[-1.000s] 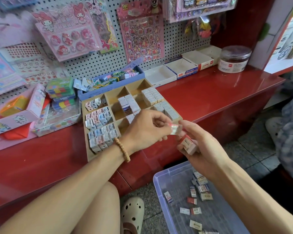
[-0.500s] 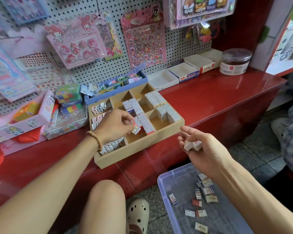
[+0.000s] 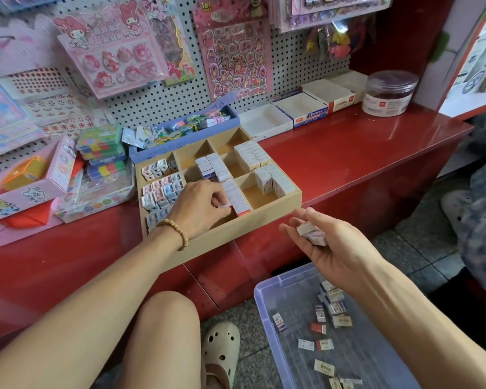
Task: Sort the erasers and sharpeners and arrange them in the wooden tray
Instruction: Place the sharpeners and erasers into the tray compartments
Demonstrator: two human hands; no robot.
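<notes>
On the red surface [image 3: 348, 164]: the wooden tray [image 3: 222, 237] sits in front of a pegboard hung with sticker packs.
Tray contents: rows of boxed erasers [image 3: 251, 158] fill the middle and right compartments; small pastel sharpeners [image 3: 160, 189] fill the left ones.
Left hand [image 3: 199, 209]: reaches into the tray's middle front compartment; its grip pinches a white eraser [image 3: 224, 206] at the fingertips, just beside the near end of a packed eraser row.
Right hand [image 3: 328, 245]: held off the tray's front right corner, above a clear plastic bin [image 3: 267, 301]; fingers curl around a few erasers [image 3: 312, 234] lying in the palm.
Bin: loose wrapped erasers [image 3: 331, 307] scattered on its bottom.
</notes>
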